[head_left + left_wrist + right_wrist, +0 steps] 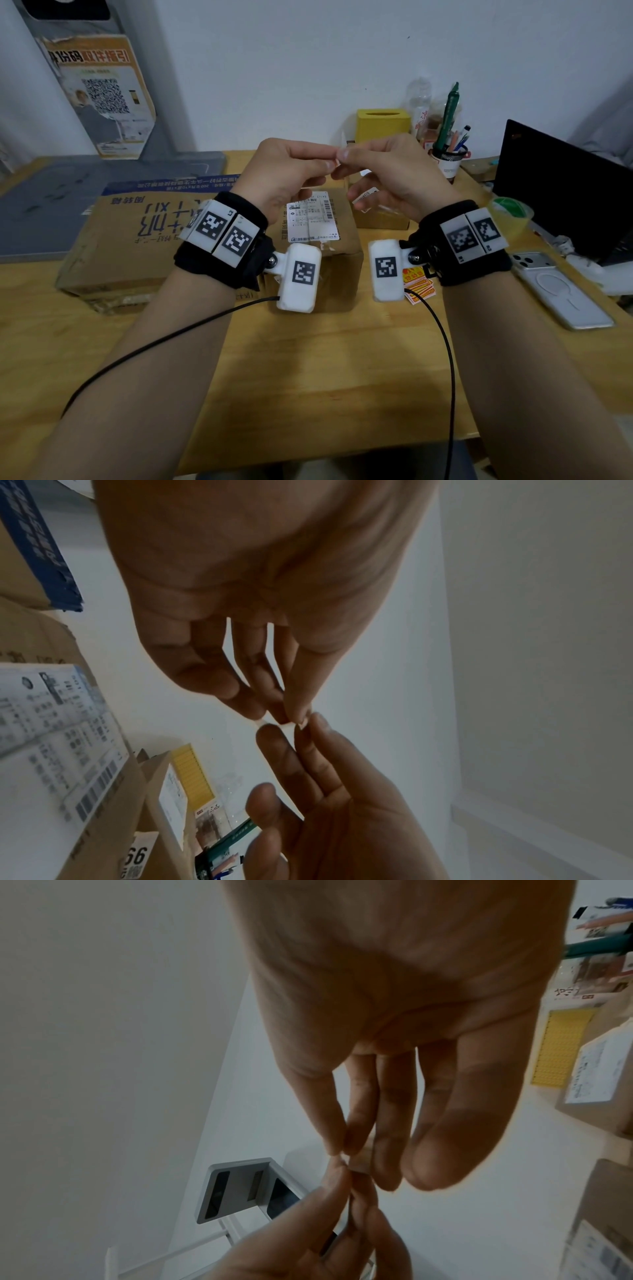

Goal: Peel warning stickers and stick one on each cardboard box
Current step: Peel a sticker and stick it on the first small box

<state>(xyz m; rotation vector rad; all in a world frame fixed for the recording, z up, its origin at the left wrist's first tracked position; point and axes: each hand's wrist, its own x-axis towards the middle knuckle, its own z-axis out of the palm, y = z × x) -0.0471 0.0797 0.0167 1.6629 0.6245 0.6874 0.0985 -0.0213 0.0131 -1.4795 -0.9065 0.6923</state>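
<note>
Both hands are up in front of the chest, above the wooden desk (308, 377), fingertips meeting. The left hand (287, 171) pinches a small pale sticker piece (274, 721) between thumb and fingers, and the right hand (394, 174) pinches the same scrap from the other side. The head view hides almost all of it; the wrist views show only a sliver at the fingertips (359, 1161), so whether the face has parted from the backing cannot be told. It looks like the peel is in hand.

Below the hands sits a small brown cardboard box with a white shipping label (318, 240). To its left lies a big flat cardboard box with blue print (137, 233), and behind the right hand stands another small cardboard box (380, 219). A loose pile of red-and-yellow warning stickers (419, 289) lies on the desk just beside the near box, under the right wrist.

This sticker should be featherlight, thin and floppy, ready to curl onto itself or cling to a finger once the glue side is bare. Best held at one corner or the very edge, with a nail worked between the layers; a broad pinch would foul the glue. No sticker shows on any box top from here, so the sticking appears not yet done.

Off to the right rest a white phone (561, 291), a black laptop (561, 185) and a pen cup (448, 161).
</note>
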